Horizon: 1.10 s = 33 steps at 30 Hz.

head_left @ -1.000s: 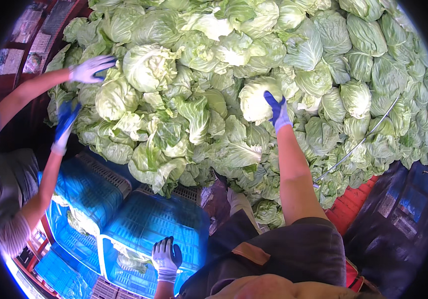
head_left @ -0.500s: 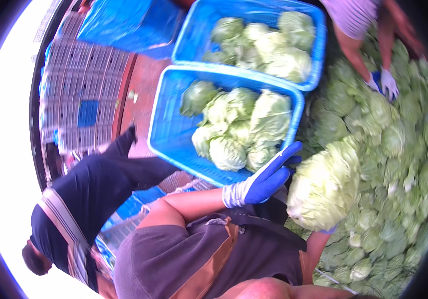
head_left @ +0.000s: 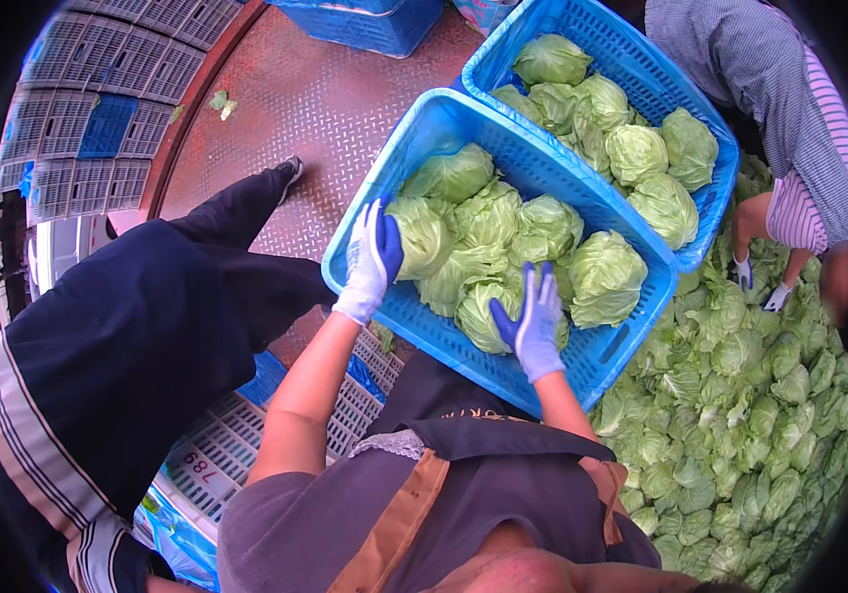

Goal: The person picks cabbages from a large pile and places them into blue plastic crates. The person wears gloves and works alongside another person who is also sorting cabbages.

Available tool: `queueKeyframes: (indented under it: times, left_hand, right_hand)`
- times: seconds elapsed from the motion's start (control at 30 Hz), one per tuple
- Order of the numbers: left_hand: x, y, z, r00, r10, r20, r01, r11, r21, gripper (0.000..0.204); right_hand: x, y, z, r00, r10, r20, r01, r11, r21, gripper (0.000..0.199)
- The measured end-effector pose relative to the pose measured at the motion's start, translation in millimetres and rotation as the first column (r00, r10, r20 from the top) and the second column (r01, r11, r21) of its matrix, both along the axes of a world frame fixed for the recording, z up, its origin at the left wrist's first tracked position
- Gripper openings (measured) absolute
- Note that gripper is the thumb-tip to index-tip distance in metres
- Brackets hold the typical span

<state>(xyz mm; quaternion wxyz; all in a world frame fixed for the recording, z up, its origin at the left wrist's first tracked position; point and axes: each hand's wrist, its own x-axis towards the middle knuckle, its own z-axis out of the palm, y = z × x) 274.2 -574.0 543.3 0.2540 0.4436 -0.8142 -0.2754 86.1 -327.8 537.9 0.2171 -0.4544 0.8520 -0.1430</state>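
Note:
In front of me is a blue plastic crate (head_left: 345, 237) with several pale green lettuce heads lying in it. My left hand (head_left: 371, 262), in a white and blue glove, is at the crate's left wall, its stretched fingers against the side of a lettuce head (head_left: 416, 237). At the near side of the same crate, my gloved right hand (head_left: 537, 331) has its fingers spread and rests against a lettuce head (head_left: 483, 314) below it. Neither hand is closed round a head. A larger head (head_left: 607, 280) lies to the right of my right hand.
Behind is a second blue crate (head_left: 716, 222) of lettuce. On the right spreads a big lettuce heap (head_left: 730, 435), where a co-worker's gloved hands (head_left: 778, 296) reach down. Another person in dark clothes (head_left: 137, 326) bends at my left. Stacked crates (head_left: 78, 124) line the metal floor (head_left: 266, 109).
The large lettuce head that my right hand held up beside the crate is gone from there, and a large head now lies at the crate's right. Both hands are now inside the crate.

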Motion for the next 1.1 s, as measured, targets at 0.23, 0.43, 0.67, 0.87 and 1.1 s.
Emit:
queueKeyframes:
  times: [0.23, 0.43, 0.67, 0.87, 1.1]
  left_hand:
    - [-24, 5, -134, 0.789, -0.236, 0.567, 0.284, 0.959, 0.004, 0.053]
    - [-13, -25, -201, 0.782, -0.219, 0.584, 0.316, 0.946, -0.068, 0.043]
    - [-7, -38, -218, 0.782, -0.344, 0.52, 0.415, 0.909, -0.023, 0.041]
    - [-75, 26, -85, 0.63, -0.736, 0.247, 0.717, 0.673, 0.178, 0.058]
    - [-91, 134, -113, 0.093, -0.893, 0.44, 0.694, 0.375, 0.615, 0.113]
  right_hand:
    - [-121, 182, -12, 0.615, -0.723, -0.316, 0.783, 0.608, 0.132, 0.098]
    - [-100, 176, -36, 0.492, -0.868, -0.069, 0.859, 0.471, 0.199, 0.072]
    - [-89, 176, -26, 0.543, -0.837, 0.066, 0.826, 0.546, 0.141, 0.058]
    - [-98, 178, -28, 0.535, -0.844, 0.042, 0.83, 0.534, 0.161, 0.056]
    - [-104, 185, -34, 0.555, -0.83, 0.05, 0.813, 0.555, 0.179, 0.058]
